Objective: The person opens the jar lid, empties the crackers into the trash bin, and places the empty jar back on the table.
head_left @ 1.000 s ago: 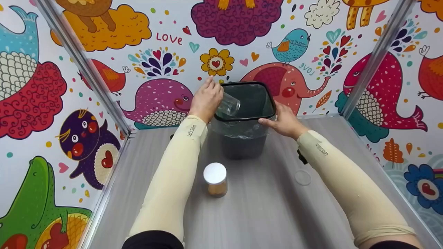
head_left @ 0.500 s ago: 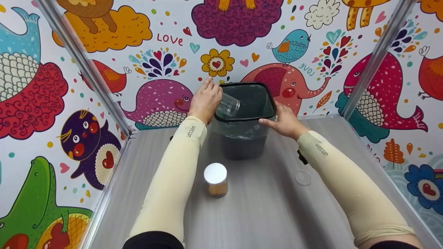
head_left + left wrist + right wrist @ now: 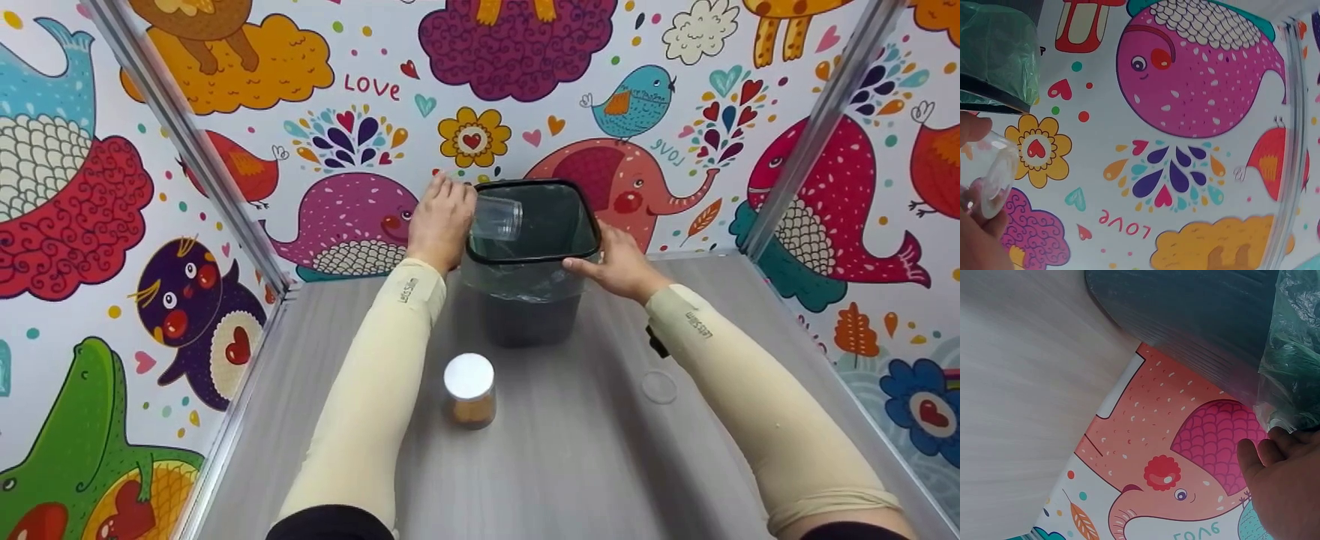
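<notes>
My left hand (image 3: 442, 221) holds a clear plastic cup (image 3: 498, 219) on its side, mouth pointing right, over the left part of the trash bin's opening. In the left wrist view, the cup (image 3: 995, 174) appears between thumb and fingers, below the bin's rim. The dark trash bin (image 3: 529, 319) stands upright, lined with a thin translucent bag (image 3: 517, 283) folded over its black rim. At the bin's right side, my right hand (image 3: 619, 262) grips the rim, thumb at the front corner. The right wrist view shows those fingers (image 3: 1249, 458) against the bag's edge, their tips partly hidden.
A jar (image 3: 471, 401) with a white lid and orange-brown contents stands on the table in front of the bin. A clear round disc (image 3: 659, 387) lies flat near my right forearm. Printed panels (image 3: 360, 217) in metal frames enclose the table's back and sides.
The cup has turned from slanting downward to nearly level, and my left hand has shifted slightly left. My right hand and the bin stay in place.
</notes>
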Available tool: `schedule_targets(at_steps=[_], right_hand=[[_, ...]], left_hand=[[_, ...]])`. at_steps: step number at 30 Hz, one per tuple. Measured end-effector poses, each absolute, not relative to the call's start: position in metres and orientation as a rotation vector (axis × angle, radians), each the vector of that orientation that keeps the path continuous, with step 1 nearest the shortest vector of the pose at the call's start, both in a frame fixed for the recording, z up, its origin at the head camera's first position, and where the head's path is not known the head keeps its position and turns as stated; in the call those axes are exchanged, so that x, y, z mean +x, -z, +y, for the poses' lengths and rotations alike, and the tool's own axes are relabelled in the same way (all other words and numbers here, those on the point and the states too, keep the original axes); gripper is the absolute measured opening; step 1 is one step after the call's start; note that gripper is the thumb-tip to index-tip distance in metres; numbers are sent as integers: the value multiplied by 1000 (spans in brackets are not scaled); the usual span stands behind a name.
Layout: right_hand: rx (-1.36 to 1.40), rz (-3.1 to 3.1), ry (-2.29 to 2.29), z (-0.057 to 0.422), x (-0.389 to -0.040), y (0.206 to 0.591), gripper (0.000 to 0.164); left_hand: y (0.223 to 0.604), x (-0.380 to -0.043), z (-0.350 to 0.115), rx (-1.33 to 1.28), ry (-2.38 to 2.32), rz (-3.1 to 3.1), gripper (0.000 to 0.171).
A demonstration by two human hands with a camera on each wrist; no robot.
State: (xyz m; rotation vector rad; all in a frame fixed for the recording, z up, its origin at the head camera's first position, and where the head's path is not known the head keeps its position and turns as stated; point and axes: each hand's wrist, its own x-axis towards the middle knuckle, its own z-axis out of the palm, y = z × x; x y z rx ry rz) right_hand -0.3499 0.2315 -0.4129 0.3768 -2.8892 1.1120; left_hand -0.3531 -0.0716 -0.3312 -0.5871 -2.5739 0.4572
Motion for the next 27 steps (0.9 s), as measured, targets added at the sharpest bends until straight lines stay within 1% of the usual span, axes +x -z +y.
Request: schedule_targets(at_steps=[2, 4, 9, 14, 19, 22, 27], right_hand=[[375, -2888, -1121, 231, -350, 413, 111], [370, -2890, -1122, 231, -350, 414, 112], [374, -2898, -1102, 231, -350, 414, 113], [376, -2906, -1067, 232, -350, 412, 113], [395, -2883, -1081, 233, -351, 411, 110], [411, -2865, -1079, 233, -351, 412, 107], [402, -2868, -1056, 233, -351, 414, 110]], left_hand=[[336, -351, -75, -532, -342, -2572, 64], [341, -347, -78, -477, -191, -2568, 62], [357, -334, -80, -363, 291, -2517, 70], [377, -310, -65, -295, 773, -2400, 68], [398, -278, -44, -321, 1083, -2271, 68], [412, -259, -31, -385, 1169, -2232, 68], [432, -233, -12, -489, 1220, -2254, 70]])
